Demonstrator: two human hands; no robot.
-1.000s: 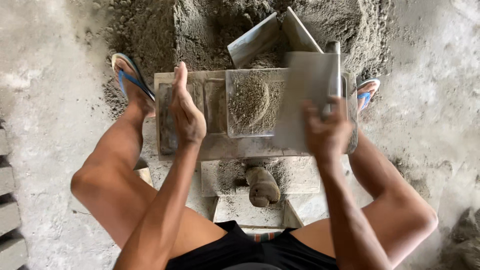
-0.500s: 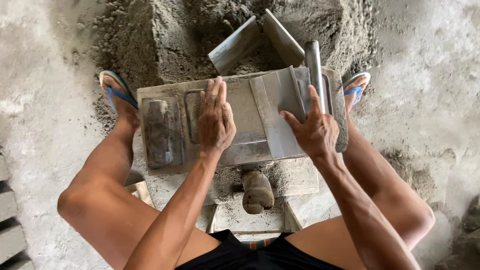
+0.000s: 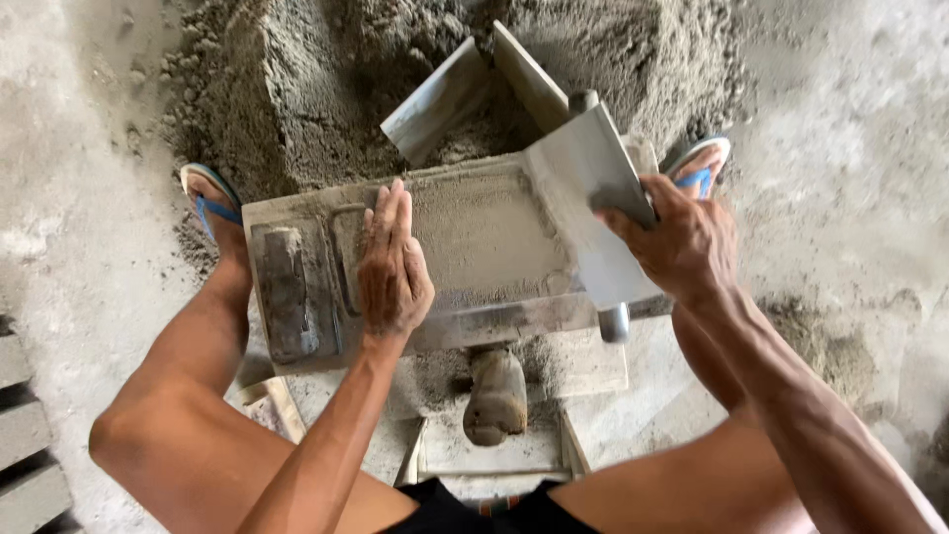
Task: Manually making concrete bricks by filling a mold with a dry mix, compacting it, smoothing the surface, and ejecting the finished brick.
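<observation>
A grey metal block mould (image 3: pixel 297 213) stands between my knees, its cavity filled level with damp sand-cement mix (image 3: pixel 479 222). My left hand (image 3: pixel 393 265) lies flat, fingers together, on the surface of the mix at the cavity's left side. My right hand (image 3: pixel 677 237) grips a flat grey metal plate (image 3: pixel 583 183) by its right edge and holds it tilted over the right end of the mould. A short round bar (image 3: pixel 614 322) sticks out below the plate.
A large heap of grey mix (image 3: pixel 297 89) rises behind the mould, with two flat plates (image 3: pixel 440 94) stuck in it. My feet in blue sandals (image 3: pixel 210 203) flank the mould. A rounded wooden handle (image 3: pixel 496 396) sits on the frame below. Finished blocks (image 3: pixel 25 435) lie at the left edge.
The open cavity seen one second ago is now full and smoothed. My left hand turned from edge-on to flat on the mix. The plate in my right hand swung from over the cavity to the right.
</observation>
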